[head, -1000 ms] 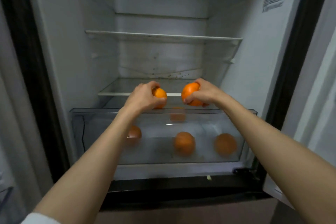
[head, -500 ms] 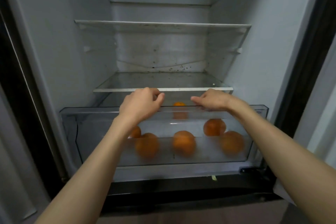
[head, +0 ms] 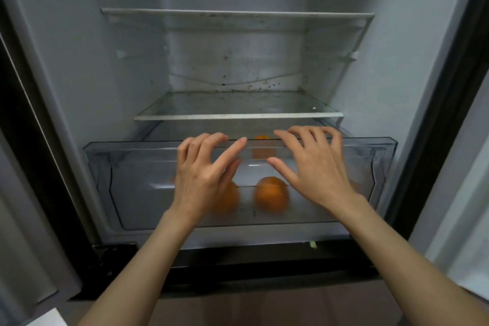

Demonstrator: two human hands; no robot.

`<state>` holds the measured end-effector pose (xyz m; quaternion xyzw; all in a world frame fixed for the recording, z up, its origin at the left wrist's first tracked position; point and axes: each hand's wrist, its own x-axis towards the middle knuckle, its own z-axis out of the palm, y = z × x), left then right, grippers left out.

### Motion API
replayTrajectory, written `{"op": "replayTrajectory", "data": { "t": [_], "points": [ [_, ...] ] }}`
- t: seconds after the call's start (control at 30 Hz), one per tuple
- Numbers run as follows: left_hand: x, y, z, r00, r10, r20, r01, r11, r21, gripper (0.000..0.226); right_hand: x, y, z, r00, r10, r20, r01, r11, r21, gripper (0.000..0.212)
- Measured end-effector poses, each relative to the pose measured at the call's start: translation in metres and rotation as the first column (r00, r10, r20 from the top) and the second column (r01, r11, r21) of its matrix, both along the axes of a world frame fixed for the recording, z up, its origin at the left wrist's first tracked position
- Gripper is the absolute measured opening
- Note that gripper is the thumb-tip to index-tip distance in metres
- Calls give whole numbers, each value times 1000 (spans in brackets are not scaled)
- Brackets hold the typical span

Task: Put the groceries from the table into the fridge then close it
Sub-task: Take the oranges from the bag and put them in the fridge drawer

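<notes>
I see the fridge [head: 79,61] standing open, filling the frame, with its clear crisper drawer [head: 137,182] pulled out across the lower middle. Through the drawer's front I make out blurred oranges: one plain at centre [head: 271,194], another [head: 227,200] partly behind my left wrist, and a small orange patch [head: 262,137] further back at the rim, between the two hands. How many lie in there altogether I cannot tell. The glass shelf [head: 238,115] just above the drawer and the white shelf [head: 238,14] near the top carry nothing I can see.

My left hand [head: 203,174] and right hand [head: 315,169] hover in front of the drawer's upper edge, fingers spread and loosely bent, holding nothing.

A second ago each hand gripped an orange above the drawer; half a second ago the hands sat at the rim with fingers folded, and more oranges showed behind the front panel. The view has also closed in on the fridge.

A scrap of dark print shows at the upper right corner, too cut off to read.
</notes>
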<state>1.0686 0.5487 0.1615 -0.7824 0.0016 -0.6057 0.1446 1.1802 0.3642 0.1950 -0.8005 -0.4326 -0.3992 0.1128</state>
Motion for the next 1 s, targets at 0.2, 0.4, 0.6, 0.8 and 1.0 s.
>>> {"op": "replayTrajectory", "data": {
  "t": [0.2,0.4,0.6,0.8,1.0],
  "points": [
    [10,4,4,1000,2,-25,-3,999,-49,29,14,12,-2,1000,11,10,-11,999,38,51],
    [25,8,10,998,31,-61,-40,989,-145,26,19,40,-14,998,-63,9,62,993,102,45],
    [40,6,17,981,66,-182,-108,966,-235,31,33,56,-13,996,-50,-72,58,992,112,44],
    [49,15,19,874,102,-476,-254,930,-267,51,45,67,-12,980,-61,-187,61,998,-8,51],
    [70,35,17,838,60,-543,-262,916,-304,67,62,82,-19,962,-93,-256,74,994,-82,63]
  ]
}}
